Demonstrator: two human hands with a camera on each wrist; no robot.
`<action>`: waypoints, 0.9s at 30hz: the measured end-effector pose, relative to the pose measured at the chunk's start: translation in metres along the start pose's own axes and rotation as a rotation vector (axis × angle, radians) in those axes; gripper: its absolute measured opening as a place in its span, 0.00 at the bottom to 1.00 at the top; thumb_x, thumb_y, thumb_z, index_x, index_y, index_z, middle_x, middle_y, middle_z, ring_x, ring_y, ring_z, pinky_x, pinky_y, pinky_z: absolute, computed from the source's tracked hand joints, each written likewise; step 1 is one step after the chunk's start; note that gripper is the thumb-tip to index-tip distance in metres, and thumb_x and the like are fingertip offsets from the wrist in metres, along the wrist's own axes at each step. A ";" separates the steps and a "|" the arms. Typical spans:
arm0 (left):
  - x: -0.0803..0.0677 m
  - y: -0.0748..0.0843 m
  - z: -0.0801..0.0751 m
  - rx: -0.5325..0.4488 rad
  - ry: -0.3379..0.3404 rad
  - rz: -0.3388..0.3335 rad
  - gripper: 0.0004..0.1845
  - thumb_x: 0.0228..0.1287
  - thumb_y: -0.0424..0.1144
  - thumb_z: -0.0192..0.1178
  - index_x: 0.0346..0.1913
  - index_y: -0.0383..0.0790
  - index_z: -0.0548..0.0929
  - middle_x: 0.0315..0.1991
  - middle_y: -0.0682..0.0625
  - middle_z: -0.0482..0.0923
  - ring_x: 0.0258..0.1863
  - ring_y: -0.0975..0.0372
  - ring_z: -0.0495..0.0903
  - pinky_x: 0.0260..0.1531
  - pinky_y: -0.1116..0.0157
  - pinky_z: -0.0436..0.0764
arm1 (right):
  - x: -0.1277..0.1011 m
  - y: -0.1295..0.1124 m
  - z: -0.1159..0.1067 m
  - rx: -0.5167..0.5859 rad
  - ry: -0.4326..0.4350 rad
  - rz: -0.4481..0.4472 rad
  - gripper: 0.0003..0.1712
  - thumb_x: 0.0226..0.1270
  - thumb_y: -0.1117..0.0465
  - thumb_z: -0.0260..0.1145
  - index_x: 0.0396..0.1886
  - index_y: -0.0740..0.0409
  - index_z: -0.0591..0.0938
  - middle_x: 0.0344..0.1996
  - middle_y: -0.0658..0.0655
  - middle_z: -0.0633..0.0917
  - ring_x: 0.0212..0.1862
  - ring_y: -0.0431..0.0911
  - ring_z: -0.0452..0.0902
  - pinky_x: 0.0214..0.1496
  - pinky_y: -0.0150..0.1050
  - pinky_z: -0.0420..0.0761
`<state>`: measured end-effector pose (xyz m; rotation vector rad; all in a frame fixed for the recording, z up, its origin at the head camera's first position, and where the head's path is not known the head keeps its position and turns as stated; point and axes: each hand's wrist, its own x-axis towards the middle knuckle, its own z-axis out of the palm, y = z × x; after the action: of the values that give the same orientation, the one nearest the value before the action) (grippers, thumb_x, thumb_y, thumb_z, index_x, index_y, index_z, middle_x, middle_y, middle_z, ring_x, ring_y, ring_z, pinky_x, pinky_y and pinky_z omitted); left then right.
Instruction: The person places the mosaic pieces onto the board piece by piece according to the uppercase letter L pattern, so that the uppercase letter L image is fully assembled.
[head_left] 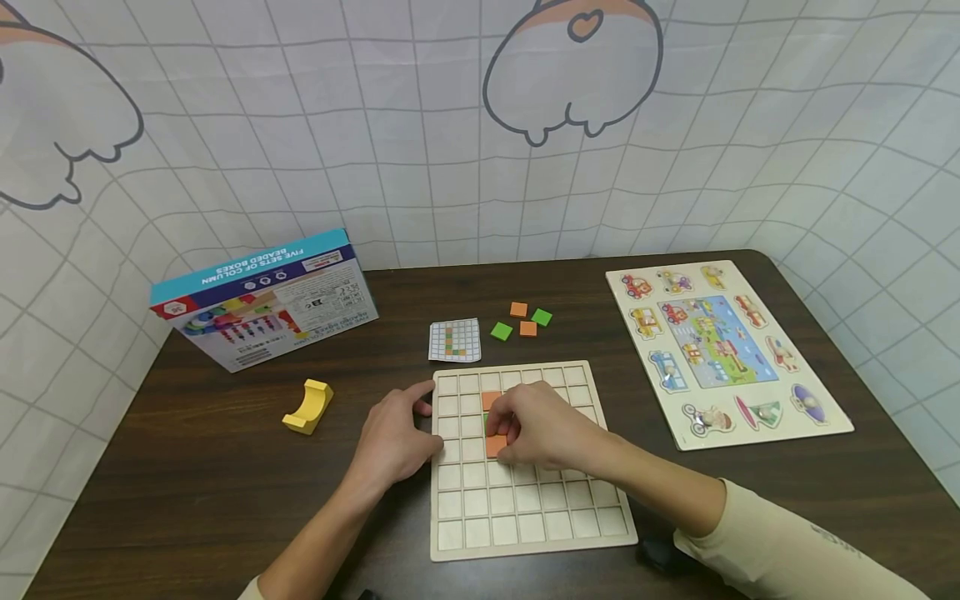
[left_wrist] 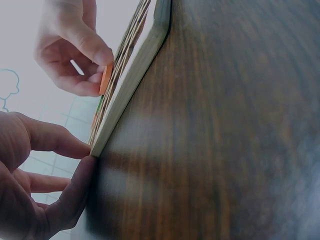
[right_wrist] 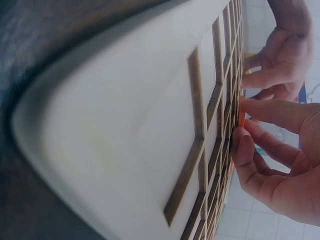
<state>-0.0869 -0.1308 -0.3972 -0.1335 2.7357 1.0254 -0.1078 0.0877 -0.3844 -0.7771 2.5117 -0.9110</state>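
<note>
Orange tile (head_left: 496,446) sits on grid board (head_left: 525,462), left-centre cells, pinched by right hand (head_left: 543,435) fingers. Second orange tile (head_left: 491,400) two cells above. Left hand (head_left: 396,437) fingers relaxed, touching board's left edge. Board near counter (head_left: 187,467) front edge. Loose tiles (head_left: 522,322), pattern card (head_left: 455,341) behind it.

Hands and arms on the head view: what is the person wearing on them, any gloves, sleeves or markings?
Both hands are bare: no gloves, rings or watch show on the left hand or the right hand. The right forearm is bare up to a pale cream long sleeve pushed up the arm, with a faint small print on its fabric. The left forearm is bare, with only a sliver of pale cuff at the bottom edge.
</note>
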 end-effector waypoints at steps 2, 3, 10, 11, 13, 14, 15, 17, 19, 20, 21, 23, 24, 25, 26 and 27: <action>0.000 0.000 0.000 0.001 -0.001 -0.001 0.42 0.45 0.28 0.69 0.71 0.40 0.78 0.45 0.47 0.81 0.44 0.52 0.75 0.42 0.58 0.72 | 0.000 0.000 0.000 -0.002 0.000 -0.001 0.11 0.49 0.70 0.79 0.31 0.54 0.87 0.23 0.47 0.83 0.29 0.39 0.76 0.34 0.33 0.76; 0.000 0.000 0.000 0.001 -0.002 -0.001 0.42 0.45 0.28 0.69 0.71 0.40 0.78 0.45 0.47 0.81 0.44 0.52 0.75 0.43 0.58 0.72 | 0.000 0.000 0.000 -0.003 0.000 -0.001 0.11 0.49 0.70 0.79 0.31 0.54 0.87 0.23 0.48 0.83 0.29 0.39 0.76 0.34 0.33 0.76; 0.001 -0.001 0.000 0.005 -0.005 0.000 0.42 0.45 0.28 0.69 0.71 0.40 0.78 0.45 0.47 0.81 0.44 0.52 0.75 0.42 0.59 0.72 | 0.000 0.000 0.000 -0.011 0.006 -0.008 0.12 0.48 0.70 0.79 0.30 0.53 0.87 0.24 0.48 0.83 0.29 0.39 0.76 0.34 0.33 0.76; 0.001 -0.001 0.000 0.006 -0.004 0.000 0.42 0.45 0.28 0.69 0.71 0.40 0.78 0.45 0.47 0.81 0.44 0.52 0.75 0.42 0.59 0.72 | 0.000 0.000 0.000 -0.011 0.007 -0.009 0.12 0.48 0.70 0.79 0.30 0.53 0.87 0.23 0.48 0.83 0.29 0.39 0.76 0.34 0.33 0.77; 0.002 -0.001 0.000 0.007 -0.004 -0.001 0.42 0.45 0.28 0.69 0.71 0.40 0.78 0.45 0.47 0.81 0.44 0.52 0.75 0.42 0.59 0.72 | 0.000 0.000 0.000 -0.010 0.008 -0.012 0.12 0.48 0.70 0.80 0.30 0.54 0.87 0.23 0.48 0.83 0.29 0.39 0.76 0.34 0.33 0.76; 0.002 -0.001 0.000 0.008 -0.004 -0.002 0.42 0.45 0.28 0.69 0.71 0.40 0.78 0.45 0.47 0.81 0.44 0.52 0.75 0.42 0.58 0.72 | 0.000 0.000 0.000 -0.010 0.009 -0.015 0.12 0.48 0.70 0.80 0.30 0.54 0.87 0.23 0.48 0.83 0.29 0.39 0.76 0.34 0.33 0.76; 0.002 -0.001 0.000 0.008 -0.004 -0.002 0.42 0.45 0.28 0.69 0.71 0.40 0.78 0.45 0.47 0.81 0.44 0.52 0.75 0.42 0.58 0.72 | 0.000 0.000 0.000 -0.008 0.008 -0.017 0.12 0.49 0.70 0.80 0.30 0.54 0.87 0.23 0.48 0.83 0.29 0.39 0.76 0.34 0.33 0.76; 0.002 -0.001 0.000 0.010 -0.002 -0.002 0.42 0.45 0.28 0.69 0.71 0.40 0.78 0.45 0.47 0.81 0.44 0.52 0.75 0.43 0.58 0.72 | 0.000 0.000 0.000 -0.006 0.008 -0.022 0.12 0.49 0.71 0.80 0.30 0.54 0.87 0.24 0.49 0.83 0.29 0.39 0.76 0.34 0.32 0.76; 0.002 -0.001 0.001 0.013 -0.002 -0.002 0.42 0.45 0.28 0.70 0.71 0.40 0.78 0.45 0.47 0.81 0.44 0.52 0.75 0.43 0.58 0.72 | 0.000 0.000 0.000 -0.005 0.008 -0.027 0.12 0.49 0.71 0.80 0.30 0.55 0.87 0.24 0.50 0.83 0.29 0.39 0.76 0.34 0.32 0.76; 0.002 -0.001 0.001 0.014 -0.002 -0.001 0.42 0.45 0.28 0.70 0.71 0.40 0.78 0.45 0.47 0.81 0.44 0.52 0.75 0.43 0.58 0.72 | 0.000 0.000 0.000 -0.005 0.008 -0.028 0.12 0.48 0.71 0.80 0.30 0.55 0.87 0.24 0.50 0.83 0.29 0.39 0.76 0.34 0.32 0.76; 0.002 -0.001 0.001 0.015 -0.001 -0.001 0.42 0.45 0.28 0.70 0.71 0.40 0.78 0.45 0.47 0.81 0.44 0.52 0.75 0.43 0.58 0.72 | 0.000 0.000 0.000 -0.005 0.008 -0.029 0.12 0.48 0.71 0.80 0.30 0.55 0.87 0.24 0.50 0.83 0.29 0.39 0.76 0.34 0.32 0.76; 0.002 -0.001 0.001 0.016 0.000 0.001 0.42 0.45 0.28 0.70 0.71 0.40 0.78 0.45 0.47 0.81 0.44 0.52 0.75 0.43 0.58 0.72 | 0.000 0.000 0.000 -0.006 0.007 -0.028 0.12 0.48 0.71 0.79 0.31 0.55 0.87 0.24 0.49 0.83 0.29 0.38 0.76 0.34 0.32 0.77; 0.002 -0.001 0.001 0.016 0.000 0.001 0.42 0.45 0.28 0.70 0.71 0.40 0.78 0.45 0.47 0.81 0.44 0.52 0.75 0.43 0.58 0.72 | 0.000 0.000 0.000 -0.006 0.007 -0.027 0.12 0.49 0.71 0.80 0.31 0.55 0.87 0.24 0.49 0.83 0.29 0.39 0.76 0.34 0.32 0.77; 0.002 -0.001 0.001 0.015 0.000 0.001 0.42 0.45 0.28 0.70 0.71 0.40 0.78 0.45 0.47 0.81 0.44 0.52 0.75 0.43 0.58 0.72 | 0.000 0.000 0.000 -0.007 0.006 -0.025 0.12 0.49 0.71 0.80 0.31 0.55 0.87 0.24 0.49 0.83 0.29 0.39 0.76 0.35 0.32 0.77; 0.002 -0.001 0.001 0.016 0.001 0.002 0.42 0.45 0.28 0.70 0.71 0.40 0.78 0.45 0.47 0.81 0.44 0.52 0.75 0.43 0.58 0.72 | 0.000 0.000 0.000 -0.006 0.006 -0.023 0.12 0.49 0.71 0.80 0.31 0.55 0.87 0.24 0.49 0.83 0.29 0.39 0.76 0.35 0.32 0.77; 0.002 -0.002 0.001 0.015 0.001 0.002 0.42 0.45 0.28 0.70 0.71 0.40 0.78 0.45 0.47 0.81 0.44 0.52 0.75 0.43 0.58 0.72 | -0.001 0.000 0.000 -0.007 0.006 -0.022 0.12 0.49 0.71 0.80 0.31 0.55 0.87 0.24 0.49 0.83 0.29 0.39 0.76 0.35 0.33 0.77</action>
<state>-0.0883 -0.1314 -0.3992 -0.1284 2.7448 1.0052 -0.1075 0.0881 -0.3842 -0.8070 2.5172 -0.9142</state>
